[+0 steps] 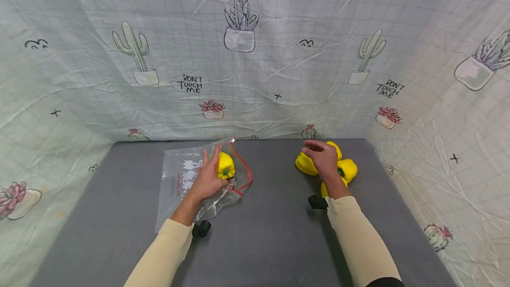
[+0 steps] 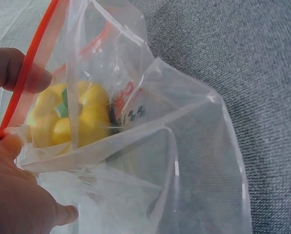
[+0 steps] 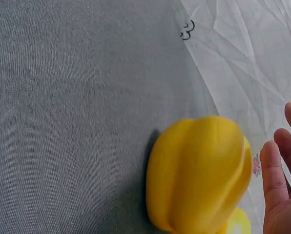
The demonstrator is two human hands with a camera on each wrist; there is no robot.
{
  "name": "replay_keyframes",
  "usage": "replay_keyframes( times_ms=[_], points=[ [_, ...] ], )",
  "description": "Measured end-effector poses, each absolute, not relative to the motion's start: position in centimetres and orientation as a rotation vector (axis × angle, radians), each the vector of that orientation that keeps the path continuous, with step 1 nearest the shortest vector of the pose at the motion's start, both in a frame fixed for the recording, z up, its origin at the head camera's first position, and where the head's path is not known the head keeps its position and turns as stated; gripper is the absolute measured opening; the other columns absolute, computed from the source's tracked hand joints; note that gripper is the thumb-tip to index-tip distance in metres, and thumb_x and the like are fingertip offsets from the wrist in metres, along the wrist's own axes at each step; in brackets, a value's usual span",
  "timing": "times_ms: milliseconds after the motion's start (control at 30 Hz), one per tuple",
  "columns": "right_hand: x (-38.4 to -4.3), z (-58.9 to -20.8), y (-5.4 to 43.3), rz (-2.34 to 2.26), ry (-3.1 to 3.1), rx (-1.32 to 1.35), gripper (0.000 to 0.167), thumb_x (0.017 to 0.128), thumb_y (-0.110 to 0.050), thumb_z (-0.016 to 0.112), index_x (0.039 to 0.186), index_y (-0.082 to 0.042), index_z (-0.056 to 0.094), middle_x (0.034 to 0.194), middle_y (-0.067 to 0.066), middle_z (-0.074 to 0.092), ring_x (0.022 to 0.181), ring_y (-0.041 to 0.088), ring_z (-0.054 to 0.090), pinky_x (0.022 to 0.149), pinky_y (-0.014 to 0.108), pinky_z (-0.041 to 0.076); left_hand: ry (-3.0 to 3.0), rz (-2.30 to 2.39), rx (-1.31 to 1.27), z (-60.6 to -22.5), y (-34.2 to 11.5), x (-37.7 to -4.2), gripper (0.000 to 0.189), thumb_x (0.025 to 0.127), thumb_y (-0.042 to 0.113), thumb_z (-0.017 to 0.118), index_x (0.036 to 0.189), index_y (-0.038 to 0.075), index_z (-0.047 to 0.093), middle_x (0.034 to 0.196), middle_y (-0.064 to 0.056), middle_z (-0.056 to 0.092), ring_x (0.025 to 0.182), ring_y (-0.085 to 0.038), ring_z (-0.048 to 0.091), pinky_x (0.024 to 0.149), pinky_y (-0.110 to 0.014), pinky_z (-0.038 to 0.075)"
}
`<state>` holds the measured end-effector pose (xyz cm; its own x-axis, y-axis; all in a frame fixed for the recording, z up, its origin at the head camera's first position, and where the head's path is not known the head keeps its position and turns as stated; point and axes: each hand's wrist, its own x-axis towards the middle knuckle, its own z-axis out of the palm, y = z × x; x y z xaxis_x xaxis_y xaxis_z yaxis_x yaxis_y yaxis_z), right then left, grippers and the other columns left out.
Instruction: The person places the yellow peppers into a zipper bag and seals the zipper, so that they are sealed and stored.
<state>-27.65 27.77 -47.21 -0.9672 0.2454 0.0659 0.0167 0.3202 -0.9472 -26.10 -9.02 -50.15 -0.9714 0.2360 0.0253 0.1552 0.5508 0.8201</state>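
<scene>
A clear plastic zip bag [image 1: 171, 185] with a red zip edge and printed figures lies on the left of the table. One yellow bell pepper [image 1: 226, 166] with a green stem shows inside it, near the mouth. My left hand [image 1: 207, 182] holds the bag at its red zip edge [image 2: 22, 83], seen close in the left wrist view. On the right, my right hand [image 1: 323, 160] hovers over several more yellow bell peppers [image 1: 349, 170]. Its fingers are loosely extended and grasp nothing. In the right wrist view the nearest pepper [image 3: 197, 175] stands beside the fingers, with a gap between.
A grey cloth-covered table [image 1: 263, 234] spreads below both hands. A pale curtain [image 1: 255, 74] printed with cacti hangs behind it and along both sides. Small black devices [image 1: 201, 229] sit at both wrists.
</scene>
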Motion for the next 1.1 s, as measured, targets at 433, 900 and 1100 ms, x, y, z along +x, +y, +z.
replay_keyframes(
  times_ms=[433, 900, 1100],
  points=[
    [-27.9, -47.2, 29.4, 1.769, -2.401, -0.409, 0.046, 0.097, -0.012, 0.071, 0.141, -0.001, 0.064, 0.148, 0.019, 0.061, 0.141, 0.033, 0.054, 0.116, 0.048, 0.048, 2.716, 1.363, 0.329, -50.3, -9.1, -26.1, 0.114, 0.075, 0.009, 0.073, 0.170, 0.017, 0.010, 0.175, -0.025, 0.007, 0.163, -0.041, -0.014, 0.121, -0.080, 0.004],
    [-28.1, -47.0, 29.9, 1.680, -2.585, -0.467, 0.056, 0.095, -0.010, 0.071, 0.148, -0.001, 0.056, 0.154, 0.022, 0.055, 0.148, 0.037, 0.046, 0.121, 0.050, 0.042, 2.706, 1.383, 0.328, -50.2, -9.0, -25.9, 0.116, 0.073, 0.008, 0.073, 0.170, 0.017, 0.009, 0.175, -0.024, 0.008, 0.163, -0.040, -0.016, 0.121, -0.080, 0.004],
    [-28.1, -47.2, 30.1, 1.637, -2.682, -0.456, 0.062, 0.096, -0.012, 0.071, 0.153, -0.002, 0.050, 0.158, 0.021, 0.050, 0.149, 0.039, 0.043, 0.122, 0.051, 0.040, 2.713, 1.384, 0.324, -50.1, -9.0, -25.8, 0.116, 0.072, 0.007, 0.072, 0.170, 0.016, 0.010, 0.174, -0.027, 0.007, 0.163, -0.042, -0.013, 0.120, -0.081, 0.004]
  ],
)
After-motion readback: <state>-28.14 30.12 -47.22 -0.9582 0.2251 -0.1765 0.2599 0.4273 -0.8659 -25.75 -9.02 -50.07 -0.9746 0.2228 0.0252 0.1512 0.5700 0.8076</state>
